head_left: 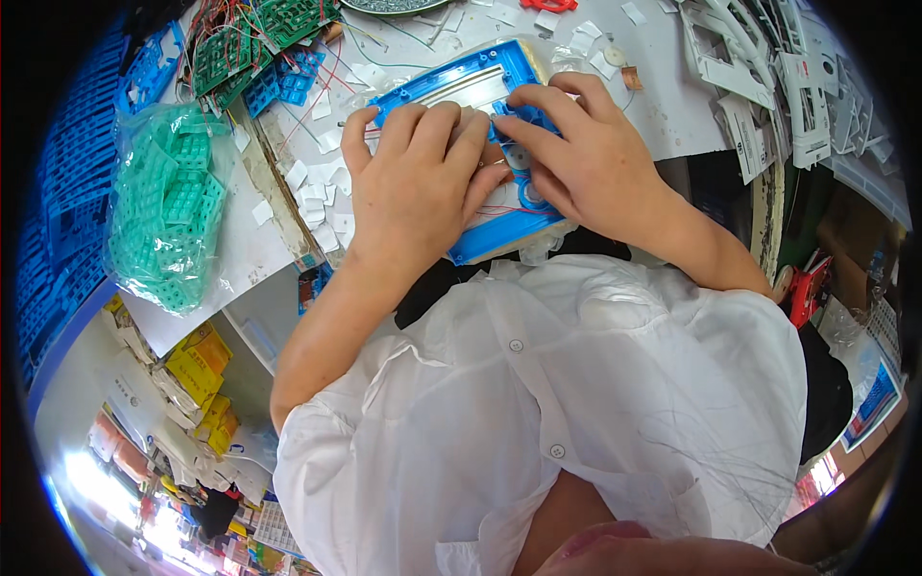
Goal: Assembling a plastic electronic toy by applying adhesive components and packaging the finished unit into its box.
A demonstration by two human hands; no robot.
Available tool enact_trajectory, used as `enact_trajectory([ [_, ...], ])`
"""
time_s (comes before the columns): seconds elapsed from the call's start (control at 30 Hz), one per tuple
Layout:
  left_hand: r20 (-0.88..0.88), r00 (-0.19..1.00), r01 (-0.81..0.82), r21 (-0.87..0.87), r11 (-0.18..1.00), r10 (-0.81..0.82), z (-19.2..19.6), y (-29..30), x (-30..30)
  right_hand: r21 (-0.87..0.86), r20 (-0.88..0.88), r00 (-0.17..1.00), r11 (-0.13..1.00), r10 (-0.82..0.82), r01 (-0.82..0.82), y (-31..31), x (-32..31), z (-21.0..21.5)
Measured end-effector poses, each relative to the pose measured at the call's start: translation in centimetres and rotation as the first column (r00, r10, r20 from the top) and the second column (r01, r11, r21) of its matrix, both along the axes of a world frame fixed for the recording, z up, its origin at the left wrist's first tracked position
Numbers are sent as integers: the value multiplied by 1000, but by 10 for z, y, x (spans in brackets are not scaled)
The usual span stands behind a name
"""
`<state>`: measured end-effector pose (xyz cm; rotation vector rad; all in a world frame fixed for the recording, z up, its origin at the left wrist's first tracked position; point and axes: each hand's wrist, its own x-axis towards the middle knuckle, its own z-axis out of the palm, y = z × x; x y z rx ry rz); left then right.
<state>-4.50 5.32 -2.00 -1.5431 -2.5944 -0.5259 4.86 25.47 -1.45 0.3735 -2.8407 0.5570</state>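
A blue plastic casing [506, 233] lies open on the worktable in front of me, its inner side up. Inside it a metallic strip, round blue parts and thin red wires show. My left hand [413, 182] rests over the casing's left and middle part, with fingers bent and thumb drawn in toward them. What those fingertips pinch is hidden. My right hand [605, 158] curls over the casing's right side. Its index and middle fingers press onto the inside near the left fingertips, while the thumb side is tucked at the edge.
Green circuit boards [230, 62] with wires lie at the far left. A clear bag of green plastic parts [173, 206] sits left, beside stacked blue parts [67, 182]. White paper bits [314, 204] are scattered near the casing. White plastic frames [744, 72] are piled at the far right.
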Motion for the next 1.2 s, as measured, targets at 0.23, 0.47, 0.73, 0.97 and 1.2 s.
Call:
enact_trajectory([
  [0.23, 27, 997, 71, -21, 997, -70, 3, -4, -6, 88, 19, 999, 995, 50, -52, 0, -6, 7],
  [0.47, 108, 987, -142, 288, 947, 115, -13, -38, 10, -213, -66, 998, 977, -15, 1, 45, -6, 1],
  [0.73, 384, 833, -546, 452, 706, 398, -30, -50, 11, -216, -10, 999, 975, -47, 44, 38, -9, -4],
  [0.97, 712, 668, -630, 389, 672, 215, -29, -49, -12, -229, 24, 999, 973, -27, 32, 41, -12, -3],
  [1.2, 826, 563, -660, 460, 595, -15, -21, -28, -9, -284, -34, 999, 959, -14, 3, 33, -21, 1],
])
